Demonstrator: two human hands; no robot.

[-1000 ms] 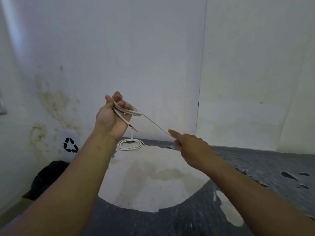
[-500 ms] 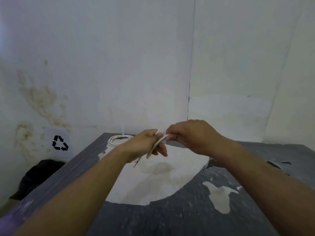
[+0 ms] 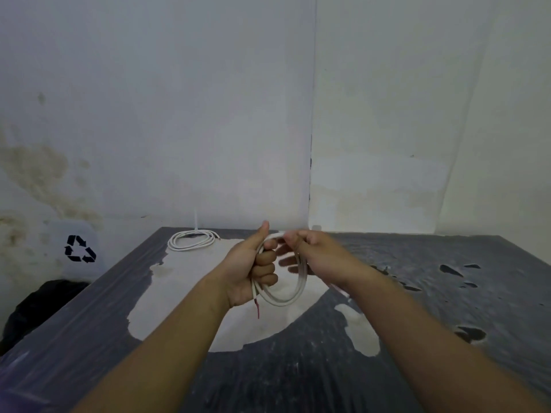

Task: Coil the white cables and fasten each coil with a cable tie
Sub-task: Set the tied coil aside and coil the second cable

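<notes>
My left hand (image 3: 250,269) grips one side of a white cable coil (image 3: 293,296) above the table, thumb pointing up. A red wire end (image 3: 257,312) hangs from the bottom of that fist. My right hand (image 3: 319,253) pinches the top of the same coil beside the left thumb, and the loop hangs down between both hands. A second white cable coil (image 3: 190,241) lies flat at the table's far left corner, with a white cable tie (image 3: 196,219) sticking up from it.
The table (image 3: 417,308) is dark grey with large worn white patches. White walls close in behind and meet in a corner. A white bin with a recycling mark (image 3: 80,248) and a black bag (image 3: 32,305) sit left of the table.
A second ago the left hand held the coil high while the right hand drew the cable out. Both hands have since come together lower, and the cable now hangs as a closed loop.
</notes>
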